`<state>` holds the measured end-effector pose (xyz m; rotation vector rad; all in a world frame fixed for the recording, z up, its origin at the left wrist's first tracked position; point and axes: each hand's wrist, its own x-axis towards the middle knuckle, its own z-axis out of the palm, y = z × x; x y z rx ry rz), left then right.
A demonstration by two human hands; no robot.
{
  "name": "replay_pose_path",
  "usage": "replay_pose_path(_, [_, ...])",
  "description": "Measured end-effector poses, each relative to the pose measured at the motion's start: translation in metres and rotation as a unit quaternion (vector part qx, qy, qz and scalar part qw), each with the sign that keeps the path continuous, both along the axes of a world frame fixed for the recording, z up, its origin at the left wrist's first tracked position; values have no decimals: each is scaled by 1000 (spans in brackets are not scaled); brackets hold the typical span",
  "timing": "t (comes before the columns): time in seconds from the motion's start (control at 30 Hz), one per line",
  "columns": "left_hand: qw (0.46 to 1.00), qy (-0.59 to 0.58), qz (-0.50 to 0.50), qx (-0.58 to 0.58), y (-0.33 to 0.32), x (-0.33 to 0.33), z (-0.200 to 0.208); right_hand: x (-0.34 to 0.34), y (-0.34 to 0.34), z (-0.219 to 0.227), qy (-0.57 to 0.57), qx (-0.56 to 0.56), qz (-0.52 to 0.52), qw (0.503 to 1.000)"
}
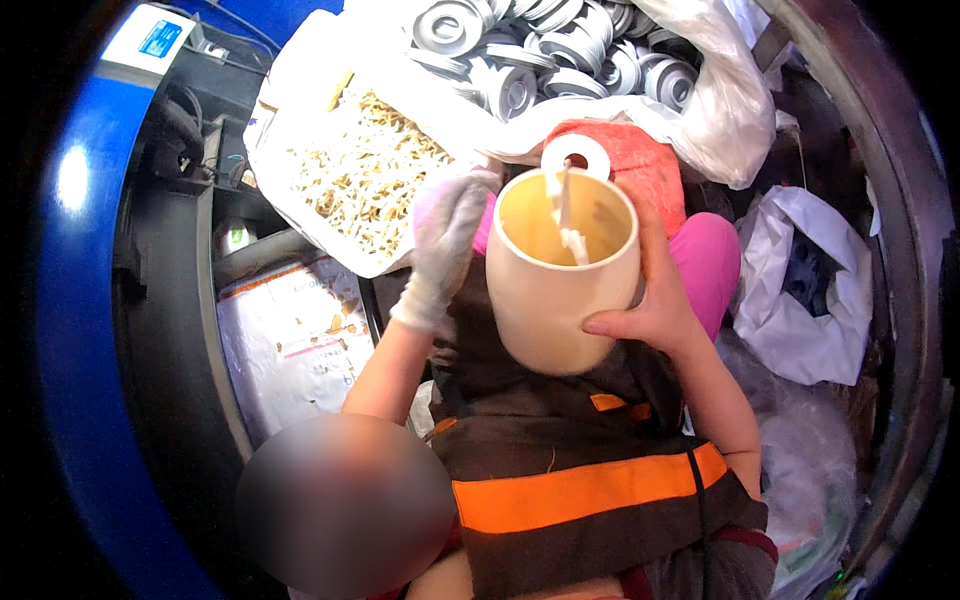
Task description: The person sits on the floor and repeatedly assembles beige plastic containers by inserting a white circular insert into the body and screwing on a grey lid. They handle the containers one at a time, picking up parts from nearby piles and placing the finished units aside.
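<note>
We hold a cream cup [560, 280] at centre in our right hand [655, 300], grip wrapped round its wall. Gloved left hand [445, 235] pinches a thin white piece [566, 215] inside it. Step: fitting the piece; next needs steady seating. Grey discs [540, 50] lie far.

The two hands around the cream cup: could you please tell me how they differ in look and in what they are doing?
The left hand wears a white glove; the right hand is bare. The right hand grips the cream cup by its side, thumb underneath; the left hand sits beside the cup's rim, and whether it touches is unclear. The left hand is nearer the bag of pale small parts. Both are raised over the person's striped apron.
</note>
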<state>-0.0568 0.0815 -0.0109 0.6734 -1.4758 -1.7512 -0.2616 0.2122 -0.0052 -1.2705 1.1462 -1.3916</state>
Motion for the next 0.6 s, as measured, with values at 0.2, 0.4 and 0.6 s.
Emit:
replay_pose_path(0.2, [886,-242,-239,-316,28,-12,53,6,22,11,171,95,81,977])
replay_pose_path(0.4, [953,-185,-118,-208,46,-2,26,4,20,-13,145,-109,42,982])
replay_pose_path(0.6, [875,164,429,155,-41,75,-9,-7,49,-31,131,-99,-9,986])
